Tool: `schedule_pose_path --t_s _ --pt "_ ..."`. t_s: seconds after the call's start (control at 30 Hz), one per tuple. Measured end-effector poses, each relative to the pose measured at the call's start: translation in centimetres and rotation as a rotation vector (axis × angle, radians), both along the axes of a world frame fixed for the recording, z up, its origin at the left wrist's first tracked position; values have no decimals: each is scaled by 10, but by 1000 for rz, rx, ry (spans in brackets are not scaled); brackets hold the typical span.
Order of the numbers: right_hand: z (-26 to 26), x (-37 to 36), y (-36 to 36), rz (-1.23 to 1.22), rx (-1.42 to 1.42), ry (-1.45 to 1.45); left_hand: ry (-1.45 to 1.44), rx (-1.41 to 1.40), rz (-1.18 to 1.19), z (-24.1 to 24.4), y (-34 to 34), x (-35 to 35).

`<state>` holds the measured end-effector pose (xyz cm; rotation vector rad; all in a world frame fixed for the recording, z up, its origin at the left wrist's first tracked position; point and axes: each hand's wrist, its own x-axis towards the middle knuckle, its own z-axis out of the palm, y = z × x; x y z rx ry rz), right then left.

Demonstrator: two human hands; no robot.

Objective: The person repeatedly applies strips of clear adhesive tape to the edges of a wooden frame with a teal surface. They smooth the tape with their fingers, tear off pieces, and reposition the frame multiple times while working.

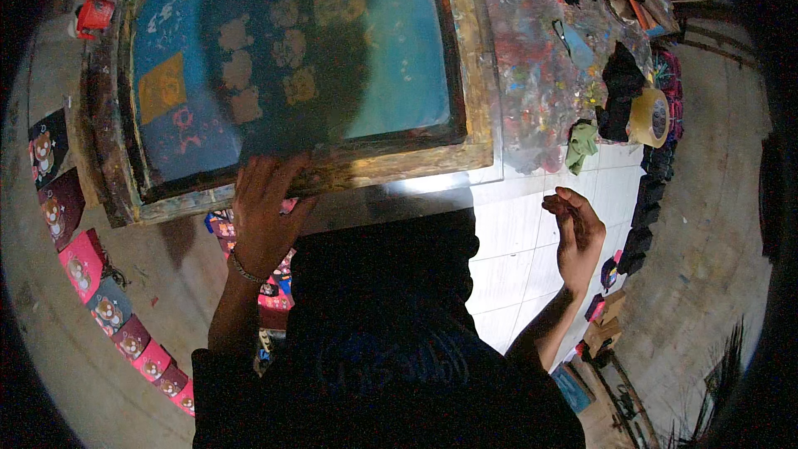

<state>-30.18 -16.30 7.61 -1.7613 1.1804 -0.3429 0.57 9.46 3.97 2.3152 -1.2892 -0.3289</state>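
Note:
A screen printing frame point(411, 163) of paint-stained wood lies before me, its blue-green mesh point(402, 62) bearing rows of small bear-like motifs. My left hand point(265, 212) grips the near rail, fingers over the top and thumb lower at the edge. A head-shaped shadow darkens the middle of the mesh. Under the frame's right corner, the edge of a clear sheet point(489, 178) sticks out. My right hand point(580, 234) hovers to the right, fingers loosely curled, above a brightly lit white tiled-looking surface point(517, 255). Nothing shows in its grasp.
Right of the frame, a paint-spattered tabletop point(530, 62) carries a green rag point(582, 146), black cloth point(620, 87) and a roll of clear tape point(651, 117). Printed fabric pieces point(81, 265) with bear pictures line the left. Cardboard boxes point(605, 330) stand at lower right.

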Motion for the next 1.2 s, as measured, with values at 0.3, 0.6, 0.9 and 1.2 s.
schedule_pose_path --t_s 0.3,0.6,0.9,1.2 --pt "21 -20 9 -53 -86 -70 202 -224 160 87 7 12" --pt "69 60 -13 186 -319 -269 -398 -339 -215 261 -65 115" --pt "119 194 -67 432 -712 -519 -315 -431 -280 313 -101 182" --pt "139 308 -95 209 -663 -911 -404 -385 -207 330 -112 202"
